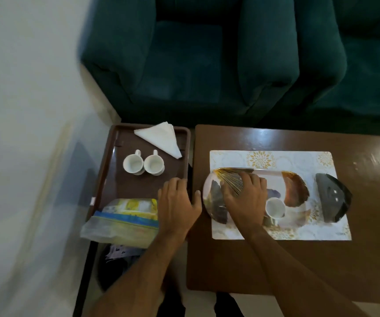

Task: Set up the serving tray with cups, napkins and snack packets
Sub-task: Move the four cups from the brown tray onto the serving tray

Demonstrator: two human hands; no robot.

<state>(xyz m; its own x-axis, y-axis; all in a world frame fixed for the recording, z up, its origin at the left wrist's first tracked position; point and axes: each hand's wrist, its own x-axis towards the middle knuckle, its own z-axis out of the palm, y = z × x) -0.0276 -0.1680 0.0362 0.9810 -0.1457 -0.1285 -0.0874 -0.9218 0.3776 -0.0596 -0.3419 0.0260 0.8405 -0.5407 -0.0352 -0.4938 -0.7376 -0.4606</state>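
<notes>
Your left hand (177, 202) lies flat with its fingers straight, resting on the right-hand edge of the brown tray (106, 175), the thumb stretched out toward the gap beside the tabletop (276, 259). It holds nothing. Your right hand (244, 195) rests on the patterned serving tray (296, 191), palm down and fingers spread loosely over its gold fan design; it grips nothing that you can see. Just to the right of that hand, one white cup (275, 208) stands on the serving tray, close to the wrist.

The serving tray sits on a white and gold placemat (276, 159), with a dark, glossy object (330, 197) lying beside the tray's right end on the same mat.

On the brown tray two more white cups (143, 164) stand side by side, touching, handles pointing away from you. Folded white napkins (161, 137) lie at the tray's far end, one corner over the rim. Snack packets (127, 219) in a clear bag with yellow and blue print rest at its near end, overhanging the edge. A dark green sofa (230, 53) stands beyond
</notes>
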